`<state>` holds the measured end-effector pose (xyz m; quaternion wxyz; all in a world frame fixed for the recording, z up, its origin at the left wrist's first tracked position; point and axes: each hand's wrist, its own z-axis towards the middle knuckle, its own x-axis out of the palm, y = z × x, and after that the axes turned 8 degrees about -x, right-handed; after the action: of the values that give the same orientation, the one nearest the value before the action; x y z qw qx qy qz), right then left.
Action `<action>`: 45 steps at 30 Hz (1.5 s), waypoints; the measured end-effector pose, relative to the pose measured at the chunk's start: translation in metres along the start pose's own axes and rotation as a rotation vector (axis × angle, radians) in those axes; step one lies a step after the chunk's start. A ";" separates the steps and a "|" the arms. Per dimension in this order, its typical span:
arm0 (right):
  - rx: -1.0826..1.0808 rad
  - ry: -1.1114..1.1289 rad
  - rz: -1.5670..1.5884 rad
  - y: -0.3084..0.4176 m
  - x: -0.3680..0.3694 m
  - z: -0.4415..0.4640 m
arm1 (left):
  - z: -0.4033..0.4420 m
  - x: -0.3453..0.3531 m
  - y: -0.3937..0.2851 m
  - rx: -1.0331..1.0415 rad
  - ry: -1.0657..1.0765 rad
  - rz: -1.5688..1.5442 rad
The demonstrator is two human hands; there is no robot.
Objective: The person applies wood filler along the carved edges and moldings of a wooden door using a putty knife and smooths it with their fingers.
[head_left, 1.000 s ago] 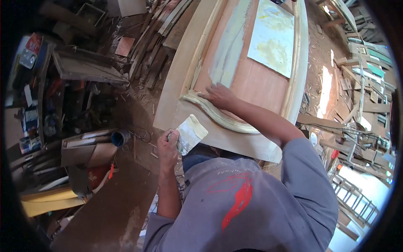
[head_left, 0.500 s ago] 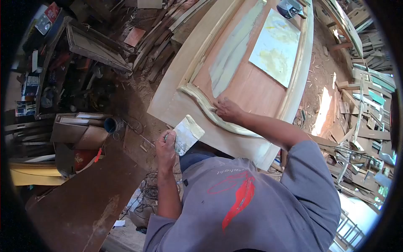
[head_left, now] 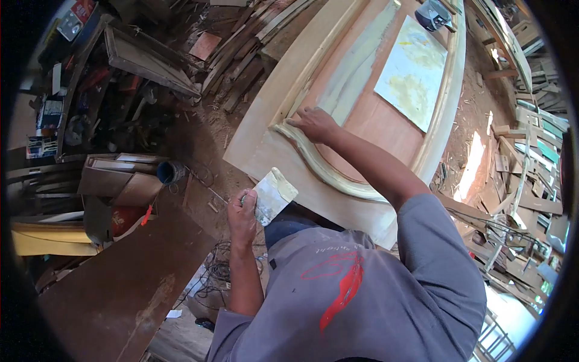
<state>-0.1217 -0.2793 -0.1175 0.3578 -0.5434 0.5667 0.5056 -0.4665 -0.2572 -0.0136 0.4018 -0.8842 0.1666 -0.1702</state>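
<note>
My left hand [head_left: 242, 218] is closed on the edge of a small flat putty board [head_left: 272, 199], a pale piece with cream putty smeared thickest along its upper right edge. My right hand [head_left: 316, 125] reaches over the wooden panel [head_left: 253, 136], its fingers bent down on the raised curved moulding [head_left: 310, 155] near the corner. Whether those fingers pinch anything small is hidden from me. Inside the moulding, a long streak of pale filler [head_left: 357, 75] runs along the reddish wood.
On the panel lie a white sheet [head_left: 413, 75] with yellowish smears and a dark tub [head_left: 432, 15]. Wood strips [head_left: 241, 54] are heaped on the floor beyond. At left stand a brown board [head_left: 126, 289] and a bucket [head_left: 171, 172]. More lumber [head_left: 512, 175] lies at right.
My right hand has slid left and up along the moulding to its corner. My left hand still holds the putty board, and the whole view has shifted slightly.
</note>
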 end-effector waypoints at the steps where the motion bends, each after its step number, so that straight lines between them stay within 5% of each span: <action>1: 0.001 0.006 -0.003 0.001 -0.001 0.003 | -0.002 -0.001 -0.005 0.002 -0.015 0.021; 17: -0.074 0.156 -0.062 -0.008 0.020 0.007 | 0.007 0.000 -0.017 -0.006 0.041 -0.032; 45: -0.075 0.375 0.067 0.036 0.031 -0.241 | -0.049 0.042 0.006 0.083 0.097 0.126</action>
<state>-0.1273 -0.5231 -0.0846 0.2084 -0.6220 0.6218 0.4279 -0.4515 -0.3114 0.0190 0.4395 -0.8454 0.2337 -0.1939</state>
